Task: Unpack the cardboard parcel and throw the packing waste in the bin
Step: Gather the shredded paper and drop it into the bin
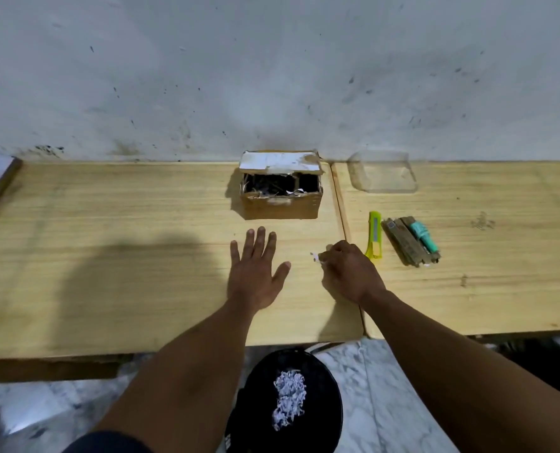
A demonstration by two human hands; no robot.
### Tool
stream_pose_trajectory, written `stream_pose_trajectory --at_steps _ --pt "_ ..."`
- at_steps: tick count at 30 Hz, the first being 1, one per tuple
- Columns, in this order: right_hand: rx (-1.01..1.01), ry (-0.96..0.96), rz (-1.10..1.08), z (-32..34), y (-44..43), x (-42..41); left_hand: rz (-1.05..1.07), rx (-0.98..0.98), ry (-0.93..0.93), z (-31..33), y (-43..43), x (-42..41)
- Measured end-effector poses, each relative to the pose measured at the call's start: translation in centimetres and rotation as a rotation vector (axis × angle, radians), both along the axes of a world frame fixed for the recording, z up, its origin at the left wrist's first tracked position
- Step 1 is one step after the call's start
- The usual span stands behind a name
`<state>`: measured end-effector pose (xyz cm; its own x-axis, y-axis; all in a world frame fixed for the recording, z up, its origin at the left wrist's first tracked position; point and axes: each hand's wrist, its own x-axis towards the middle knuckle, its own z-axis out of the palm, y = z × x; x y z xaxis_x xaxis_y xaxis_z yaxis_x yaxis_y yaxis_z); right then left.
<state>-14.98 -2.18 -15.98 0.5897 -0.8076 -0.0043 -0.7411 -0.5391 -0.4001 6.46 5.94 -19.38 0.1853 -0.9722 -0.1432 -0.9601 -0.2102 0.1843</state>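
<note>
The left hand (pixel 255 273) lies flat on the wooden table (pixel 108 256), fingers spread and holding nothing. The right hand (pixel 347 273) is curled, its fingertips pinched on a small white paper scrap (pixel 315 257). The cardboard parcel (pixel 281 188) sits at 12 o'clock from the hands, its flap up (dark inside, with a few shreds). At 6 o'clock, below the table edge, the black bin (pixel 321 420) holds shredded paper (pixel 288 400). A yellow-green cutter (pixel 374 235) lies at 3 o'clock.

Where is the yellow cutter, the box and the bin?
yellow cutter (pixel 375 235): head view, middle of its body.
box (pixel 281 207): head view, front cardboard wall.
bin (pixel 332 403): head view, black inner wall.
</note>
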Motion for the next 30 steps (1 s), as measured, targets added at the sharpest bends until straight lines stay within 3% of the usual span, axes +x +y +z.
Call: stream_pose_trajectory --at_steps 8,16,21,27,30 --pt "0.013 -0.106 -0.020 0.3 3.5 0.4 -0.009 0.023 -0.007 0.0 0.0 0.2" --pt "0.023 -0.094 0.281 0.1 13.4 -0.6 -0.023 0.106 0.064 0.7 2.1 -0.5" --pt "0.268 0.070 0.347 -2.4 18.7 -2.0 -0.038 0.099 0.083 0.4 5.3 -1.5" --pt "0.641 0.381 0.071 -5.3 20.3 -3.4 -0.034 -0.032 0.034 -0.7 6.2 -1.7" --pt "0.723 0.492 0.032 -6.8 20.6 -3.4 -0.031 -0.102 0.052 -0.8 6.4 -1.8"
